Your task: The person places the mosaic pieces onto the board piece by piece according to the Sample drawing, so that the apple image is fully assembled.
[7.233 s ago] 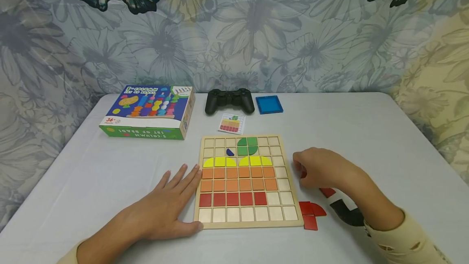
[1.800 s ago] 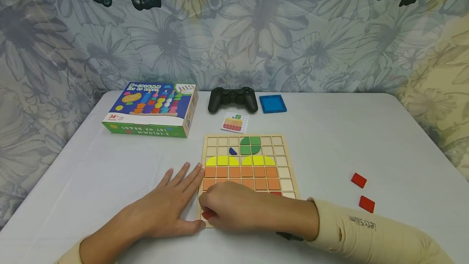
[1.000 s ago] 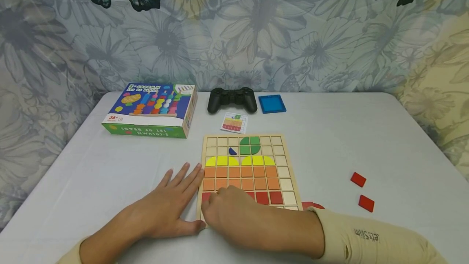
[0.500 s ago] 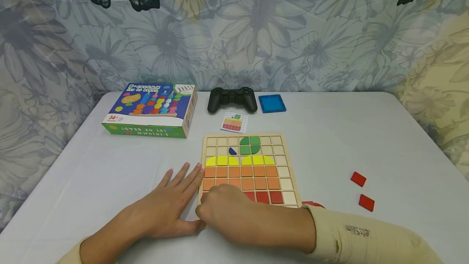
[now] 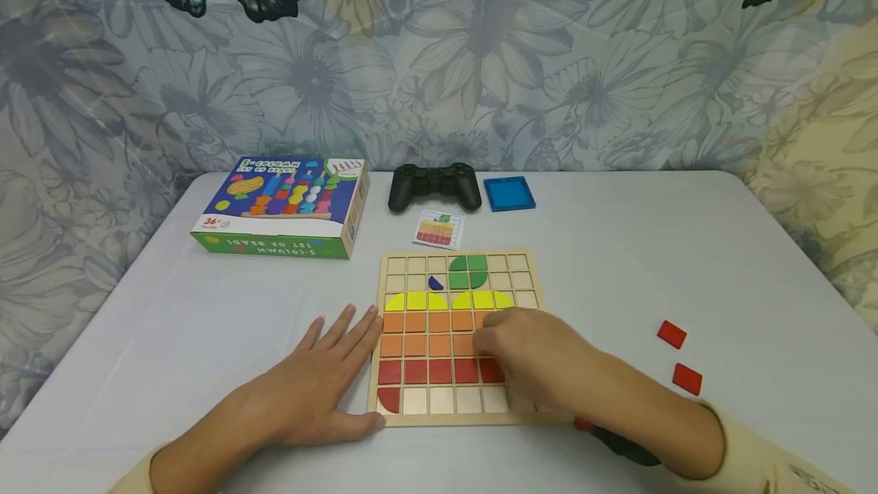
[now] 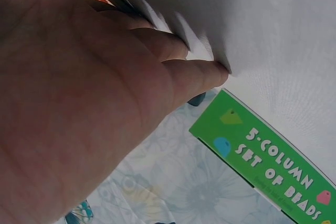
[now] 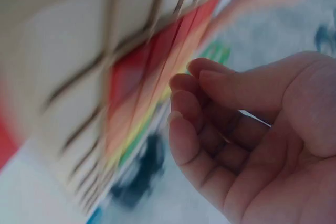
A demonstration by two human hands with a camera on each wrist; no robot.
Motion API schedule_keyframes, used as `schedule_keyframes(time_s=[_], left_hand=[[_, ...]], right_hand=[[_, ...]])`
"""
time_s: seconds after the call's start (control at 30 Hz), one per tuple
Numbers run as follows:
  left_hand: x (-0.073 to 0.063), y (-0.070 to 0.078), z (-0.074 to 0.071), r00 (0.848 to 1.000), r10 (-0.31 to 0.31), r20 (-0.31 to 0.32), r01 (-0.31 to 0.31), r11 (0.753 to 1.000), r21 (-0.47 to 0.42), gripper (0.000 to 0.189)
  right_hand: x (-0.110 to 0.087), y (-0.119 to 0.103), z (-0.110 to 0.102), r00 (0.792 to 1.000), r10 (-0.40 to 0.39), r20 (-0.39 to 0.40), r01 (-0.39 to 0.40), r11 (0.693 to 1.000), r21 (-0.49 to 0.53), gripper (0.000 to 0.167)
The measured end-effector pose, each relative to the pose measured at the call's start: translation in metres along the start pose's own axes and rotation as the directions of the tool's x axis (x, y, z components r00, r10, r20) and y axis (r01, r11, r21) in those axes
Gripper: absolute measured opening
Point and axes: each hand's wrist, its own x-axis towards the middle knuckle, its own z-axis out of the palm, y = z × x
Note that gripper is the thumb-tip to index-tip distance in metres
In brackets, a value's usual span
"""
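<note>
A wooden grid board (image 5: 473,419) lies flat, filled with rows of orange, yellow, green and red tiles. My left hand (image 5: 309,383) rests flat at its left edge, fingers spread and straight, fingertips against the frame. In the bottom-left cell sits a red rounded tile (image 5: 389,400), below a row of red square tiles (image 5: 414,371). My right hand (image 5: 542,357) is over the right part of the board, hiding some cells. In the right wrist view its fingers (image 7: 184,145) are loosely curled, with nothing between them and the thumb.
Two red tiles (image 5: 671,334) lie on the white cloth at right. Black pieces (image 5: 624,447) are partly hidden under my right forearm. Behind the board are a pattern card (image 5: 438,229), a game controller (image 5: 435,187), a blue tray (image 5: 510,194) and a bead-set box (image 5: 281,208).
The right hand picked up a red rounded tile, put it in the board's bottom-left cell, let go and moved right. Two red tiles now lie farther right. The left hand stayed at the board's edge.
</note>
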Motion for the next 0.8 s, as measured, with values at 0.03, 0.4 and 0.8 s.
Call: schedule_keyframes(time_s=[0.03,0.4,0.8], left_hand=[[0.0,0.0,0.0,1.0,-0.003,0.002,0.003,1.0,-0.003,0.112],[-0.003,0.0,-0.002,1.0,0.02,-0.012,-0.021,0.999,-0.042,0.111],[-0.001,0.001,-0.003,1.0,0.02,-0.001,-0.02,0.999,-0.027,0.112]], right_hand=[[-0.006,0.008,-0.002,0.999,0.028,-0.018,-0.028,0.999,0.017,0.017],[-0.075,0.08,-0.006,0.966,0.244,0.088,-0.256,0.951,0.172,0.02],[-0.09,0.072,0.02,0.976,0.203,0.077,-0.216,0.945,0.247,0.033]])
